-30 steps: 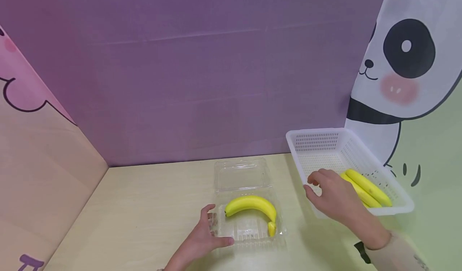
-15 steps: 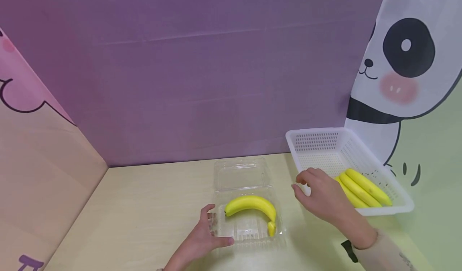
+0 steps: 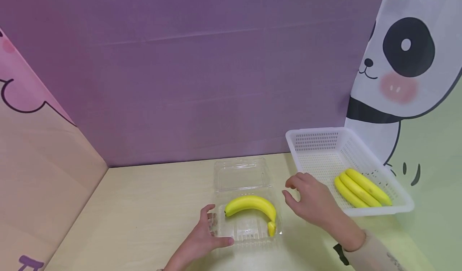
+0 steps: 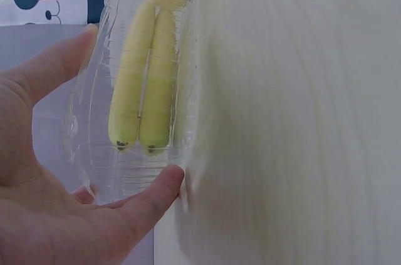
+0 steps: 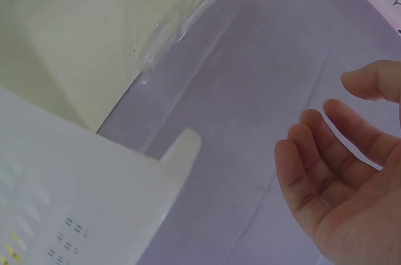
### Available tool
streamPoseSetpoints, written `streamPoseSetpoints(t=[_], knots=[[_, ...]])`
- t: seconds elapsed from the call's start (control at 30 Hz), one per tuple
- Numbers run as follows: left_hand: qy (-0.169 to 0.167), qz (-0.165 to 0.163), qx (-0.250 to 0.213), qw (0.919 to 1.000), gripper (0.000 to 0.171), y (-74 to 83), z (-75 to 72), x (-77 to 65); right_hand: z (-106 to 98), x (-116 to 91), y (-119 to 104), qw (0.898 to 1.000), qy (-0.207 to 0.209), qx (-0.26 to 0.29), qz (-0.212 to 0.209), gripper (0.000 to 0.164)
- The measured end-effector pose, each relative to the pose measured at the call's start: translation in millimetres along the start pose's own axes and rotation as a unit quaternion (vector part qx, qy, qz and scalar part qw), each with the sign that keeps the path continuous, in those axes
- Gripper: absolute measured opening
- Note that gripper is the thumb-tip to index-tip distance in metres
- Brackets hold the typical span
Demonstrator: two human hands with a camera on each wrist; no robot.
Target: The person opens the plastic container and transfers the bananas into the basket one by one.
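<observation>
A clear plastic clamshell box (image 3: 249,239) lies on the table with its lid (image 3: 242,174) folded back. Inside is a curved yellow banana (image 3: 252,203); the left wrist view shows two banana shapes (image 4: 131,83) through the plastic. My left hand (image 3: 200,237) holds the box at its left end, thumb at the front edge and fingers round the side. With loosely bent fingers and nothing in them, my right hand (image 3: 314,201) is between the box and a white basket (image 3: 294,146). Bananas (image 3: 361,187) lie together at the basket's near end.
The slotted white basket stands at the right, against the panda-printed wall (image 3: 400,82). A purple backdrop (image 3: 195,82) rises behind the pale table (image 3: 137,215). At the left is a printed side panel (image 3: 39,150). The basket's wall (image 5: 113,190) shows large in the right wrist view.
My right hand has moved left from over the basket towards the box, uncovering more of the bananas in the basket. My left hand and the box have stayed put.
</observation>
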State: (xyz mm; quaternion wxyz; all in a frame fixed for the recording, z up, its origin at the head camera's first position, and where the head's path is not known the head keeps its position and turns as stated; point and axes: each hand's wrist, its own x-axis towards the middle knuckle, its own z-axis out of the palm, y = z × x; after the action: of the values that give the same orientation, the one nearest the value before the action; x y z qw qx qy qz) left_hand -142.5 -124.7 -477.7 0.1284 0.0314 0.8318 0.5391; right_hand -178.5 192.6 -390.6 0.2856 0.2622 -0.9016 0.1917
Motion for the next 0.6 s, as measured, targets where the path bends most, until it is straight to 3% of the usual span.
streamPoseSetpoints(t=[0.6], knots=[[-0.001, 0.007, 0.001, 1.0, 0.114, -0.5, 0.5, 0.7, 17.3, -1.2, -9.4, 1.0, -0.003, 0.013, -0.023, 0.017]])
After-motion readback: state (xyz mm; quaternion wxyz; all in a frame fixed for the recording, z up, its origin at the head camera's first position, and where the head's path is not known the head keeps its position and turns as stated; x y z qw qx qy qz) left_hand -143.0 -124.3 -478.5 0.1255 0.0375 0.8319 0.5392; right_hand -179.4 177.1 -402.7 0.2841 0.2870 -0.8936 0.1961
